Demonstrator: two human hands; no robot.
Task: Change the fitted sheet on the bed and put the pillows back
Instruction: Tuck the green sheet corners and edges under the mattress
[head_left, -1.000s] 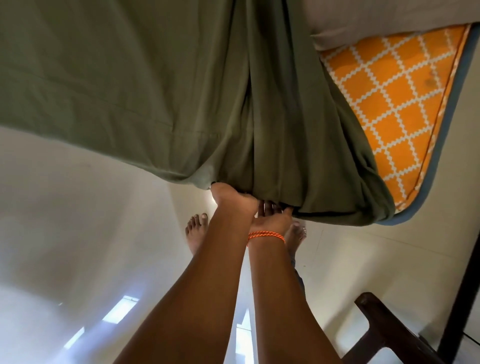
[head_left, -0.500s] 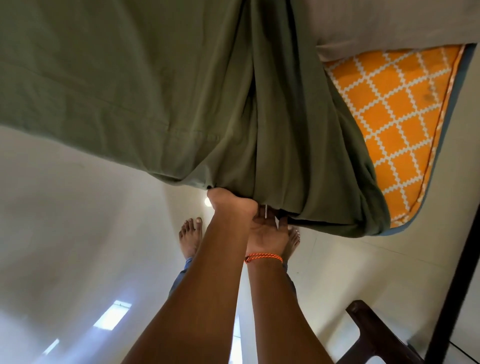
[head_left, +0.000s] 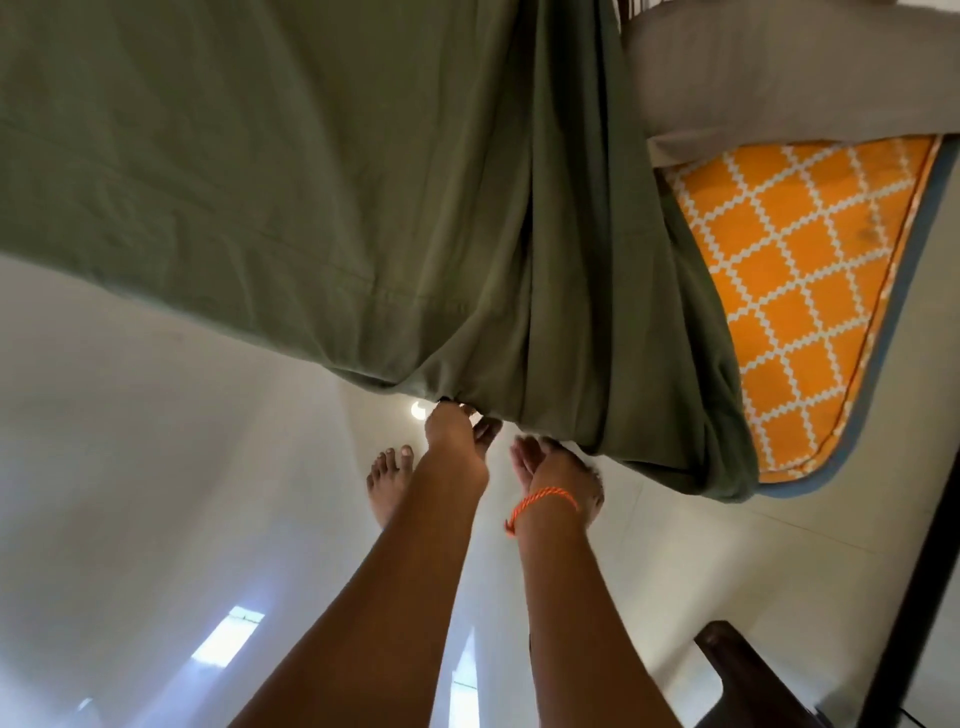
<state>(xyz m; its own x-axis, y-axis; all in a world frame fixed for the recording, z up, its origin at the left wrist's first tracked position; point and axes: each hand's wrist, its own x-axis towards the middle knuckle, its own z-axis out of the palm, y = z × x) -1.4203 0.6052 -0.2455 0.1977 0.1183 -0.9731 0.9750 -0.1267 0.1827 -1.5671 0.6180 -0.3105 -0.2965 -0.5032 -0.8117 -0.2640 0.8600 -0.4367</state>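
Observation:
An olive green fitted sheet (head_left: 311, 182) covers most of the bed and hangs bunched in folds over its near corner. To the right of the folds the orange mattress (head_left: 810, 291) with a white lattice print lies bare. My left hand (head_left: 457, 436) pinches the sheet's lower hem. My right hand (head_left: 550, 467), with an orange thread on its wrist, sits just right of the left hand under the hanging edge, fingers straight and touching the cloth. A grey pillow (head_left: 779, 78) lies on the mattress at the top right.
My bare feet (head_left: 389, 478) stand on the glossy white tiled floor (head_left: 156, 493) at the bed's corner. A dark wooden chair (head_left: 727, 670) stands at the bottom right. A dark upright frame (head_left: 930, 519) runs along the right edge.
My hands were together, gripping the bunched hem. Now they have drawn apart: the left still pinches the hem, while the right has loosened its fingers and slid slightly right.

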